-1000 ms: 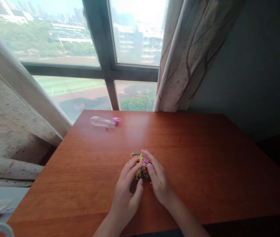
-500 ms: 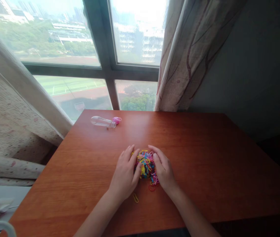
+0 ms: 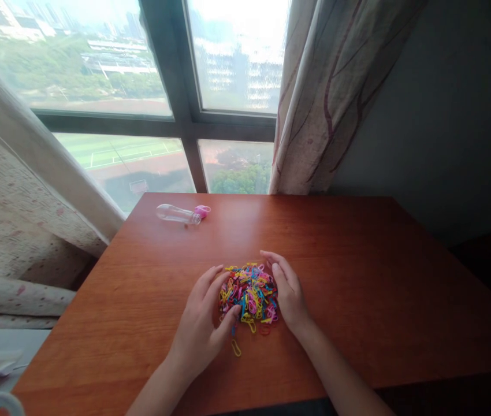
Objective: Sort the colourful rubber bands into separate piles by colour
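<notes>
Your left hand (image 3: 200, 320) and right hand (image 3: 290, 296) curve along opposite sides of a heap of coloured clips (image 3: 250, 293) on the wooden table (image 3: 358, 289), one yellow clip (image 3: 236, 348) lying apart on your side, while a clear bottle (image 3: 176, 214) lies by a pink cap (image 3: 203, 211) near the window (image 3: 188, 128).

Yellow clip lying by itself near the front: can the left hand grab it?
Probably yes: the yellow clip lies apart from the colorful pile of clips, on its near side, close to the left hand. Nothing covers it, and that hand looks open.
</notes>
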A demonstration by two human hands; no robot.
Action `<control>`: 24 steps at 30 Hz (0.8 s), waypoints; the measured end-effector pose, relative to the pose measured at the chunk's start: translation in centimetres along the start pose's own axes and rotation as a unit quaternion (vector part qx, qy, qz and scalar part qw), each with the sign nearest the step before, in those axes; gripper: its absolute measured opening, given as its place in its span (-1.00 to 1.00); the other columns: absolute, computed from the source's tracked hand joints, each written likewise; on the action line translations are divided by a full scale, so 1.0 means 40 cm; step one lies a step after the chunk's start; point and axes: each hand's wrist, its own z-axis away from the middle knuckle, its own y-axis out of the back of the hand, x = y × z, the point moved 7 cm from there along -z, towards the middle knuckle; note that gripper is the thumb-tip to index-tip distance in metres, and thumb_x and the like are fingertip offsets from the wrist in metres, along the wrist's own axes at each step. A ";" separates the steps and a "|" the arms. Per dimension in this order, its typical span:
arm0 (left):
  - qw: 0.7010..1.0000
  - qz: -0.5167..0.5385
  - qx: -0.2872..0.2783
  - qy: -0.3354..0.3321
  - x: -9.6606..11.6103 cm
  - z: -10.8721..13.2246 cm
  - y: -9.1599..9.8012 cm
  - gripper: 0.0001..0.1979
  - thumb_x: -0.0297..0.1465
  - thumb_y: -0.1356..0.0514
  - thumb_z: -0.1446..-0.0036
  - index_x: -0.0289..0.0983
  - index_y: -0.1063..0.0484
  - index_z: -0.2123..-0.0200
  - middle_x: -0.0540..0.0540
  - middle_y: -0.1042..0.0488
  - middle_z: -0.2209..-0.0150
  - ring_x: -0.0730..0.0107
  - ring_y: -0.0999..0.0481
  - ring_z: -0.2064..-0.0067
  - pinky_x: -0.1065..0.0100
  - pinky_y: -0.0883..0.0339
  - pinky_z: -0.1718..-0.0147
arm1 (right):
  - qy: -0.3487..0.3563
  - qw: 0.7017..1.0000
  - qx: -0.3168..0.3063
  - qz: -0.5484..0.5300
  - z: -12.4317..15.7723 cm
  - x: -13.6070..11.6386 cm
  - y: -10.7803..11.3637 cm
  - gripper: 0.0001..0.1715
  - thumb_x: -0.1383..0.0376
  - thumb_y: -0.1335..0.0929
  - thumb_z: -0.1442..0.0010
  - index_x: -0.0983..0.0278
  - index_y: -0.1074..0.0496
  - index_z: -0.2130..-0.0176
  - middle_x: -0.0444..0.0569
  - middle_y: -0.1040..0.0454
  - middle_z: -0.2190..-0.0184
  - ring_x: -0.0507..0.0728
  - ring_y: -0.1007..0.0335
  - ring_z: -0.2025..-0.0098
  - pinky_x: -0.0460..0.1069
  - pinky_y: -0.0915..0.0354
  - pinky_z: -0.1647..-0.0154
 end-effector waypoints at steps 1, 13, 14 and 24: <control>1.000 -0.010 0.000 -0.010 -0.003 0.017 0.012 -0.46 -0.29 -0.17 -0.25 -0.14 -0.16 -0.27 -0.23 -0.18 -0.31 0.06 -0.19 -0.32 0.00 -0.21 -0.24 | 0.001 1.000 0.001 0.003 -0.001 -0.003 -0.005 -0.58 0.12 -0.19 -0.38 0.21 -0.45 -0.06 -0.01 -0.49 -0.07 0.18 -0.37 -0.14 0.11 -0.25 -0.22; 0.991 -0.116 -0.044 -0.045 -0.003 0.071 -0.016 0.17 -0.15 -0.47 0.24 -0.17 0.03 -0.39 -0.34 -0.07 -0.38 -0.25 -0.13 -0.34 -0.17 -0.16 -0.22 | -0.005 0.998 0.016 -0.054 -0.022 -0.011 -0.046 -0.56 0.06 -0.18 -0.40 0.23 -0.44 -0.03 0.01 -0.49 -0.06 0.18 -0.36 -0.15 0.13 -0.21 -0.26; 0.991 -0.123 -0.040 -0.041 -0.006 0.067 -0.022 0.16 -0.14 -0.47 0.24 -0.18 0.02 -0.39 -0.36 -0.08 -0.38 -0.24 -0.15 -0.34 -0.17 -0.16 -0.22 | -0.008 0.998 0.025 -0.064 -0.019 -0.007 -0.032 -0.56 0.05 -0.19 -0.39 0.24 -0.44 -0.02 0.02 -0.49 -0.07 0.18 -0.36 -0.16 0.15 -0.20 -0.27; 0.990 -0.138 -0.020 -0.017 0.009 0.012 -0.062 -0.03 -0.10 -0.40 0.08 -0.24 -0.09 -0.34 -0.38 -0.22 -0.31 -0.16 -0.23 -0.31 -0.15 -0.13 -0.23 | -0.020 0.996 0.027 -0.086 0.009 0.006 0.026 -0.58 0.04 -0.21 -0.39 0.22 -0.42 -0.03 0.05 -0.47 -0.10 0.20 -0.34 -0.20 0.20 -0.18 -0.30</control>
